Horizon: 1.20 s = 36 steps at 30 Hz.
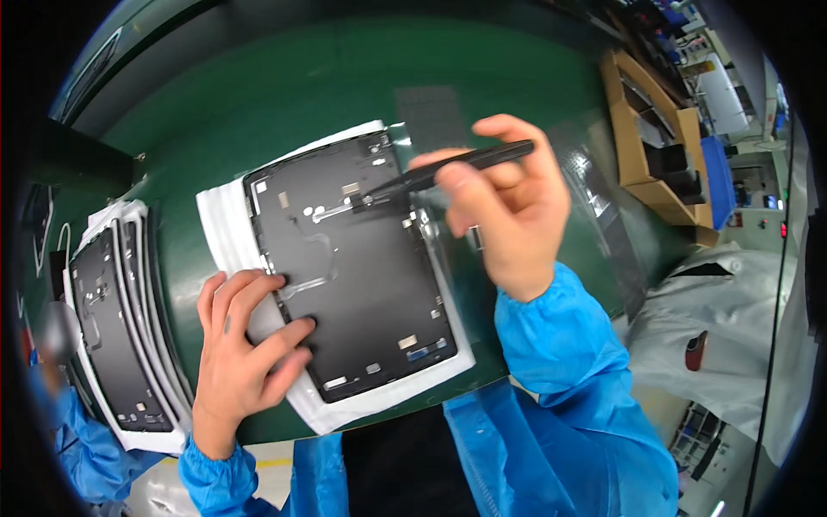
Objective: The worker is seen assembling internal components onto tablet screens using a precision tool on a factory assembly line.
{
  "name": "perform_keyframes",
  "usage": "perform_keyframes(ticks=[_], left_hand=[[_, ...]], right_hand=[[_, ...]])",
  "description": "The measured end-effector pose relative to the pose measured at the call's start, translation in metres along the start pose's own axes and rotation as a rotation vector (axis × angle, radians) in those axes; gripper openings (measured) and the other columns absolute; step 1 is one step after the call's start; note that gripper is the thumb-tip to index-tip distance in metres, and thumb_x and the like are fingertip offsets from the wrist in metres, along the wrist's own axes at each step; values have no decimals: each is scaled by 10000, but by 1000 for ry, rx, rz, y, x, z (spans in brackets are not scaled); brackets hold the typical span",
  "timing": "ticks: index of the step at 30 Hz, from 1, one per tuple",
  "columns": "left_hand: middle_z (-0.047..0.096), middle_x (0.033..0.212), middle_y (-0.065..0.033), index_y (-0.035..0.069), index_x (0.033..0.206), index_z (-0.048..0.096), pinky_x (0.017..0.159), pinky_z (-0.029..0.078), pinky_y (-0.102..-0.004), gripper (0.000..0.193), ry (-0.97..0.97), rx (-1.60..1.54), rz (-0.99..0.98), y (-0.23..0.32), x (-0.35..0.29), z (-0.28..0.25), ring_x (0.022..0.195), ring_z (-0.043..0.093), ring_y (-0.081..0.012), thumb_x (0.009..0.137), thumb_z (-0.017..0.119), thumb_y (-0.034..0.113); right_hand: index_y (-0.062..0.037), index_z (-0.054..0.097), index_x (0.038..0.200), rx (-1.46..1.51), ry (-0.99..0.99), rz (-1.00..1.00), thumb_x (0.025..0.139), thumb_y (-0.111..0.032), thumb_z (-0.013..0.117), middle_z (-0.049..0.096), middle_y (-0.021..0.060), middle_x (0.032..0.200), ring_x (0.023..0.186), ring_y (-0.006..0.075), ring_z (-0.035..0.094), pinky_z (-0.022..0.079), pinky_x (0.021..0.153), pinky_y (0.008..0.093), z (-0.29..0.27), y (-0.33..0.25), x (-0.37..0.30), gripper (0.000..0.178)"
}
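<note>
A black tablet-like back housing [370,276], with small metal pads and clear strips on its inner face, lies on white foam wrap [226,226] in front of me. My left hand [245,345] has its fingers spread, fingertips resting on the housing's left edge. Pinched in my right hand [512,207] is a slim black pen-like tool [439,172], slanting down to the left. Its tapered tip is over or on the upper middle of the housing, near small white spots; whether it touches cannot be told.
At the left stand several similar housings [112,327] layered with white wrap. The green table mat [284,69] stretches behind. An open cardboard box [633,164] with black parts sits at the far right, beside a blue tray [717,177]. Another person's blue sleeve [103,448] shows lower left.
</note>
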<state>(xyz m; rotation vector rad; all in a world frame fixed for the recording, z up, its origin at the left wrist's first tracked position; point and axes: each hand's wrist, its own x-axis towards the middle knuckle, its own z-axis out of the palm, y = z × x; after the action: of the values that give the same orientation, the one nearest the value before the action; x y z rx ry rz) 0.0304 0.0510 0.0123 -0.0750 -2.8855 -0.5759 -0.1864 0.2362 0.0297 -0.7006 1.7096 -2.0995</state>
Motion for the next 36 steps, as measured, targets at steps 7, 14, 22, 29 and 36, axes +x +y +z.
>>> perform_keyframes(ticks=[7,14,22,29,36], left_hand=[[461,1431,-176,190,1152,673,1111,278,-604,529,-51,50,-166,0,6,9,1284,448,-397,647,766,318],[502,1386,-140,145,1110,681,1059,386,-521,456,47,80,-254,0,29,7,1237,487,-374,661,737,197],[586,1172,-134,55,1007,662,946,450,-460,307,201,-28,-116,27,85,1,1122,540,-375,734,762,151],[584,1246,-132,2,1121,615,1010,445,-409,459,261,-87,92,-1,171,74,1179,542,-326,773,767,260],[582,1255,-113,4,1124,622,1037,415,-416,474,226,-90,-1,2,166,73,1204,522,-310,787,756,308]], right_hand=[[-8,605,1088,-310,-15,-41,909,-47,673,713,100,1020,806,67,608,450,612,204,-86,23,46,195],[-17,611,1064,-232,-170,25,918,-60,666,702,70,990,852,80,620,480,659,217,-80,39,72,162],[8,589,1065,-306,-235,24,930,-16,624,691,106,1014,777,94,586,493,672,235,-77,46,71,141],[17,595,1071,-282,-200,-21,927,-25,638,701,87,986,866,99,637,503,690,225,-80,48,69,156],[21,583,1073,-306,-224,29,932,-8,622,710,110,995,759,75,583,484,671,215,-78,44,71,149]])
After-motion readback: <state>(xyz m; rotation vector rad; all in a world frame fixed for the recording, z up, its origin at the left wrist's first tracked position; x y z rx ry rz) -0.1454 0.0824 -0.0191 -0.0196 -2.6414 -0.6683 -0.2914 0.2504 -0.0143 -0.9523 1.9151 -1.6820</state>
